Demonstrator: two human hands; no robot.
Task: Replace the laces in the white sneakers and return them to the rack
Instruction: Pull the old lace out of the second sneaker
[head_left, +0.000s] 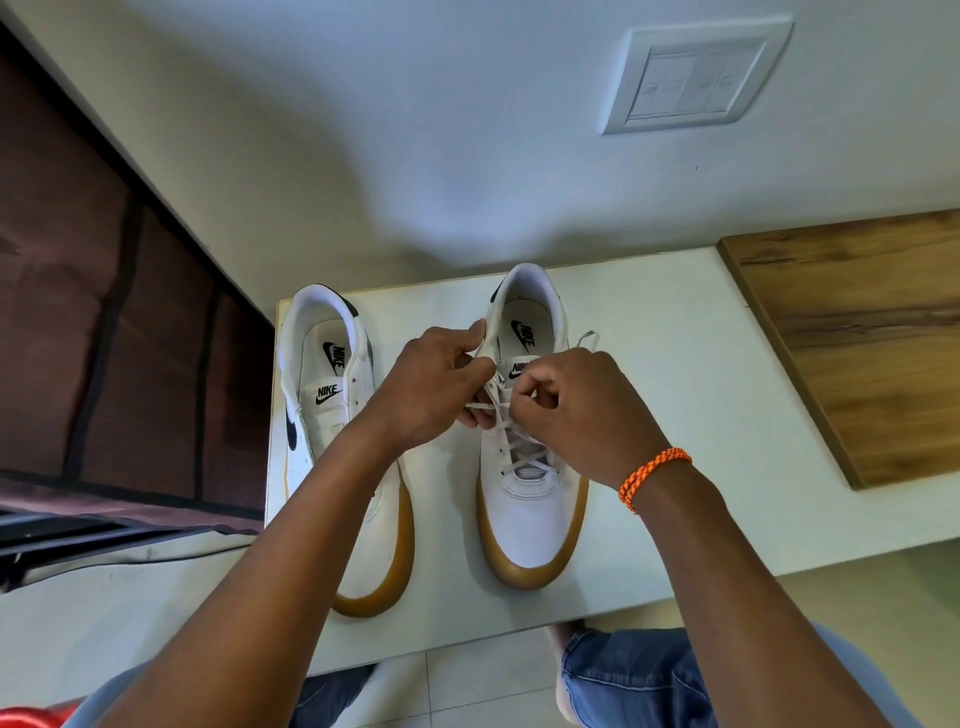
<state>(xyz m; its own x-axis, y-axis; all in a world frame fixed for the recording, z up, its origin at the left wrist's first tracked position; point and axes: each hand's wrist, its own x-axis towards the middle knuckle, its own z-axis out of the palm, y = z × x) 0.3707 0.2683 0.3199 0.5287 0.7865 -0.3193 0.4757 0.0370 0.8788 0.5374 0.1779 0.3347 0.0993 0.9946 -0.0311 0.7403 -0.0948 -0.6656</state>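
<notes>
A white tabletop (675, 415) against a pale wall carries two sneakers side by side, toes toward the person. A wooden board (857, 338) lies on the tabletop's right end, well apart from the shoes. A white switch plate (696, 78) sits on the wall above. To the left stands a dark brown fabric-fronted cabinet (104, 312). Blue jeans (639, 675) show at the lower edge, over a tiled floor.

"NIKE" with a black swoosh reads on the insole and tongue tab of each shoe. Both are white with tan gum soles. The left sneaker (358, 467) has bare eyelets and is partly crossed by the left forearm. The right sneaker (530, 509) has a white lace (524, 452) crisscrossed through its lower eyelets.

The left hand (431, 395) has its grip curled on the right sneaker's collar and lace. The right hand (576, 410), with an orange braided bracelet (654, 475) at the wrist, pinches the lace near the upper eyelets.
</notes>
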